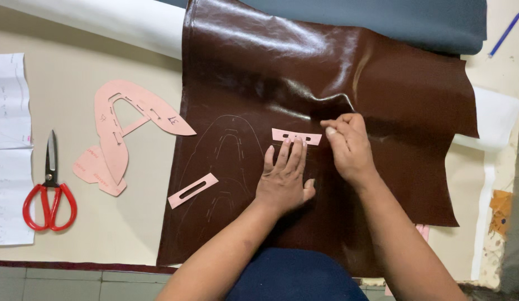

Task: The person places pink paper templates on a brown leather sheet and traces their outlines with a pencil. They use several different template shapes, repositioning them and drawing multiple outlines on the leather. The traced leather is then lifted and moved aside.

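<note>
Two hands work on the brown leather sheet [326, 83] spread flat on the table [64, 83]: I see my left hand [283, 178] open, fingers splayed to pin a small pink slotted template [296, 136] against the hide so it cannot slide. My right hand [348, 146] is closed as if pinching a marking tool I cannot make out at the template's right end, while other pink patterns [131, 120] and red-handled scissors [49, 187] lie aside to the left, within reach.
</note>
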